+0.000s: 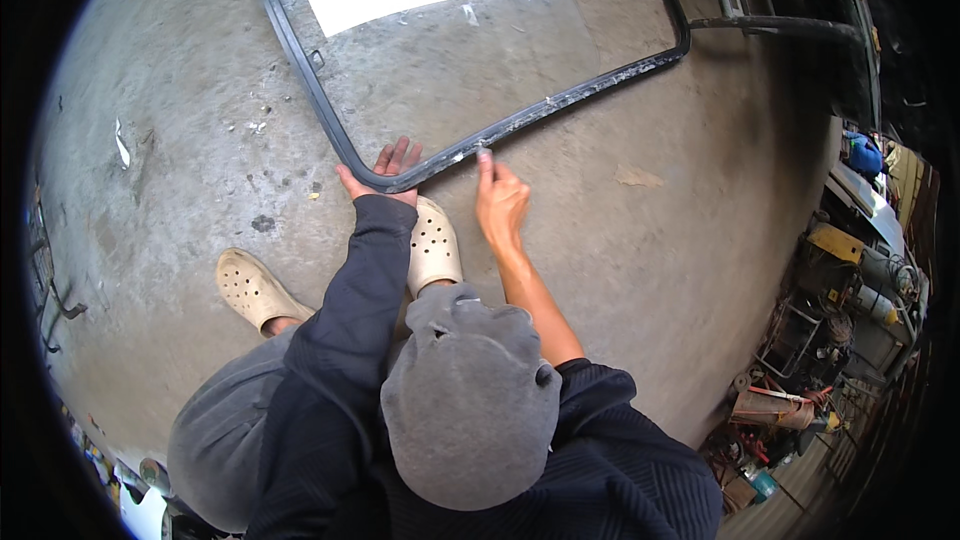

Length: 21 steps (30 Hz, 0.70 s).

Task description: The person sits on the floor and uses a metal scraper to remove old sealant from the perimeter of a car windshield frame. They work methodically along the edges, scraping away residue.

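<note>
You have the framed window [480, 65] in front of you, above the floor [660, 270]; its far edge is out of view, so I cannot tell what supports it there. Your left hand [396, 159] is spread under the near left corner, and the right hand [503, 202] has its thumb against the near edge, with the other fingers curled; I cannot tell whether they pinch it. The open left palm could let this corner slide if the right thumb pushes hard. Then it may drop on the light clog [435, 240] just below, and the glass could crack. The whitish residue [545, 112] along the near edge might also make your thumb slip.
</note>
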Motion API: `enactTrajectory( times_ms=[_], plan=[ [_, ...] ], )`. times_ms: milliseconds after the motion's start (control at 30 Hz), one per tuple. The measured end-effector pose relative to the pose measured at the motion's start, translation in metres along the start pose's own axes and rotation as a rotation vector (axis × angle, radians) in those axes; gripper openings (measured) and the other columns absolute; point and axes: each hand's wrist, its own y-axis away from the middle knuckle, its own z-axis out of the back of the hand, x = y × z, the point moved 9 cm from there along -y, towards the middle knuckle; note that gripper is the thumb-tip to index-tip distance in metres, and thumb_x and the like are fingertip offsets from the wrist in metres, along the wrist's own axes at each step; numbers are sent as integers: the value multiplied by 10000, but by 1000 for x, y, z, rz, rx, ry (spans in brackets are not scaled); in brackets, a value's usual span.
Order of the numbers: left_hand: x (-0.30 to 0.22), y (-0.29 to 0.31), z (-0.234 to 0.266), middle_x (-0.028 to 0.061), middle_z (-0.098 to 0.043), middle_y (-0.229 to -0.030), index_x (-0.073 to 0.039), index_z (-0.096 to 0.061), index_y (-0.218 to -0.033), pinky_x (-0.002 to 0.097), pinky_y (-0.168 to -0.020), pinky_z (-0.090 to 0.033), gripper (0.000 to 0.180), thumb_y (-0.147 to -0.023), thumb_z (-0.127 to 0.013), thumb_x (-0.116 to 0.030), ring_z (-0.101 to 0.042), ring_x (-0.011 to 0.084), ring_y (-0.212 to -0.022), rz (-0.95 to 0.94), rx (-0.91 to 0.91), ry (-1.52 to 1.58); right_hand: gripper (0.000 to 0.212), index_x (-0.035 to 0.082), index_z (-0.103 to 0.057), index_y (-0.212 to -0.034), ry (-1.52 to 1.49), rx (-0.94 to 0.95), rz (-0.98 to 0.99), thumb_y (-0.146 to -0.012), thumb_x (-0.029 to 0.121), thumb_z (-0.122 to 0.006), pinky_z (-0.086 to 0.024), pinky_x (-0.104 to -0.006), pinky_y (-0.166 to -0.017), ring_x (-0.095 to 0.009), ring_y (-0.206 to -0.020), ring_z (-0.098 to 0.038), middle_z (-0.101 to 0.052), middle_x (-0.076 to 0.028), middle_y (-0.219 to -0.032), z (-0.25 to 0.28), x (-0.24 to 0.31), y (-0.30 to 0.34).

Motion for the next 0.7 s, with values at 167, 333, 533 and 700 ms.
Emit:
enactTrajectory(
  times_ms=[167,333,533,700],
  plan=[
    [-2,1,1,289,-495,-1223,56,-481,-1016,613,-1028,-286,883,-788,-349,-787,-442,498,-1174,-21,-20,-1,534,11,-659,-790,54,14,32,-917,496,-474,-472,-518,-584,-455,-648,-616,-605,-281,-685,-4,8,9],
    [-1,2,-1,295,-487,-1229,57,-452,-1045,623,-1032,-274,882,-785,-372,-781,-433,498,-1179,-10,8,6,534,13,-671,-795,6,13,23,-915,496,-477,-473,-519,-601,-466,-670,-610,-601,-287,-688,-10,11,14],
    [-2,-4,5,289,-487,-1235,46,-477,-1024,617,-1012,-298,902,-749,-398,-810,-445,493,-1170,-9,20,-6,489,19,-635,-753,15,47,0,-919,457,-493,-480,-517,-594,-472,-661,-604,-616,-263,-706,-8,15,12],
    [-1,-2,4,295,-482,-1237,49,-473,-1029,607,-1022,-295,908,-744,-406,-810,-427,498,-1185,-23,9,-7,493,19,-651,-774,19,54,-12,-904,473,-512,-469,-514,-603,-467,-667,-607,-612,-265,-699,-14,14,18]
  ],
)
